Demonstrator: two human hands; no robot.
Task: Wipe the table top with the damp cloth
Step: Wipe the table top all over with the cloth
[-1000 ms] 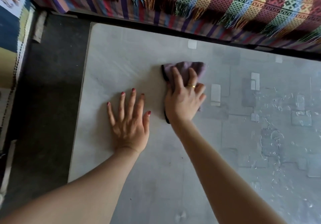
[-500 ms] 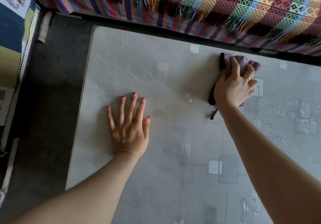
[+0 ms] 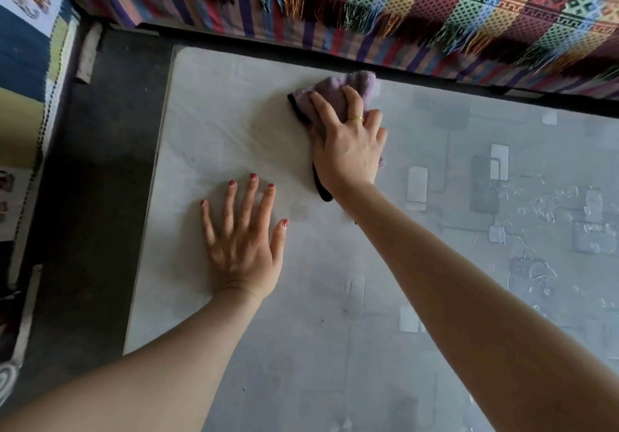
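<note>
A pale grey table top (image 3: 234, 123) fills most of the view. My right hand (image 3: 348, 143) presses a crumpled purple cloth (image 3: 355, 86) with a dark edge flat against the table, close to its far edge. The fingers lie spread over the cloth and hide most of it. My left hand (image 3: 243, 240) rests palm down on the table, fingers spread, holding nothing, a short way nearer and to the left of the cloth.
Water streaks and droplets (image 3: 542, 217) cover the table's right part. A colourful woven blanket with fringes (image 3: 435, 6) hangs along the far edge. Dark floor (image 3: 97, 197) runs along the table's left edge.
My right hand slid the cloth from the middle out to the right along the far edge, then back leftward to near the middle. The left hand stayed planted.
</note>
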